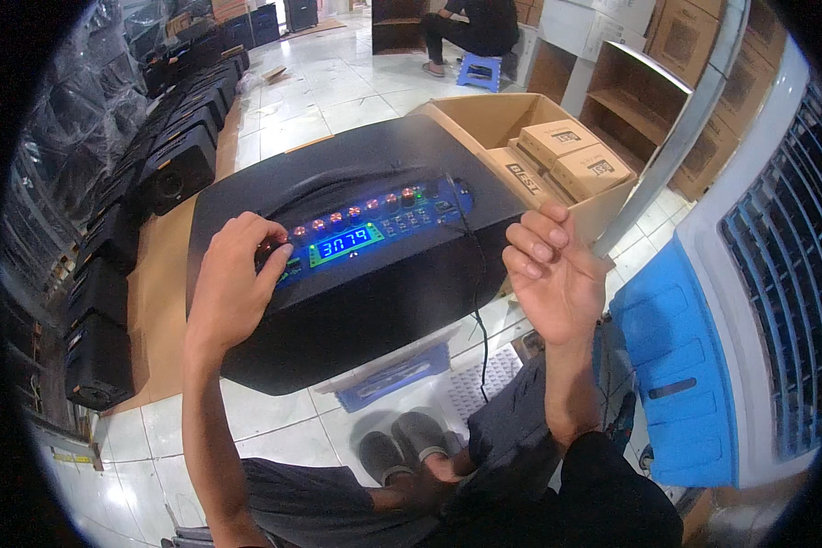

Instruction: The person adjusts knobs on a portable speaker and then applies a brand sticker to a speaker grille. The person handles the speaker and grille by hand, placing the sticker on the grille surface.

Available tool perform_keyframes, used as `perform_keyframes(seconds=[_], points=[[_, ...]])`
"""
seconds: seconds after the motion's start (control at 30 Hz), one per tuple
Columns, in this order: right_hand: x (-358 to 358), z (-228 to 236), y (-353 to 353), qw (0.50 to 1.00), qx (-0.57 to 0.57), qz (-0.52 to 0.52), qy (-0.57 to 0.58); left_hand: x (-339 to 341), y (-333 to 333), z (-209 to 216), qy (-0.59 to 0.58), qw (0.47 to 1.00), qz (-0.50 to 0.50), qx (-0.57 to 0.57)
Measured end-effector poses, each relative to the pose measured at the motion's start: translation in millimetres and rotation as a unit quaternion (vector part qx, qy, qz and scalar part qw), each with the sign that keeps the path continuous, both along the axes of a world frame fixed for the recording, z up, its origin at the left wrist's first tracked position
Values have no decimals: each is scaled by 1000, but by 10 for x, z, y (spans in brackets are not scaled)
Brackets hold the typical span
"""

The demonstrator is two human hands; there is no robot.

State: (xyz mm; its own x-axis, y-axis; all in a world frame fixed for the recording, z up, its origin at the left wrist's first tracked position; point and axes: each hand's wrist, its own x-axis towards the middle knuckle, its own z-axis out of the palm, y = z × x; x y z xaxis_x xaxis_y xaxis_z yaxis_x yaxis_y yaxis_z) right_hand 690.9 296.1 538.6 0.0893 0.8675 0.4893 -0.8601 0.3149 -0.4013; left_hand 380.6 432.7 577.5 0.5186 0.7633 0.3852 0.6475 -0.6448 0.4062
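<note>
In front of me lies a large black speaker cabinet point(338, 315) with a lit control panel point(395, 239) on its upper face. The panel has a row of glowing knobs point(335, 216), small buttons and a blue display point(346, 241). My left hand point(233, 279) rests at the panel's left end, thumb and fingers pinched round a dark knob point(270, 247) that they partly cover. Raised beyond the cabinet's right side is my right hand point(557, 274), palm turned up and fingers curled in. Nothing shows in it. A black cable point(481, 315) hangs over the cabinet's near side.
An open carton point(470, 114) holding smaller boxes point(580, 164) stands behind the cabinet at right. A blue and white air cooler point(685, 365) is close on my right. Black speakers point(178, 169) line the left side. Farther back, a person point(479, 32) sits near a blue stool point(479, 73).
</note>
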Motion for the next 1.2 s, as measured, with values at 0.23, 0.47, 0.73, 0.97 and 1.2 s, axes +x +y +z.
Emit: perform_keyframes(seconds=[0.23,0.47,0.73,0.97,1.2], points=[[-12,14,-6,1000,8,-5,-9,-17,50,-36,-16,999,-27,17],[-44,5,-32,994,8,-69,-81,-28,79,-62,-19,999,-28,33],[-78,23,-43,990,4,-95,-104,-66,104,-79,10,997,-37,61],[41,-118,143,703,-116,-542,-446,-71,121,-110,-11,996,-50,71],[361,-372,601,621,-106,-559,-539,-73,130,-114,-2,996,-43,78]])
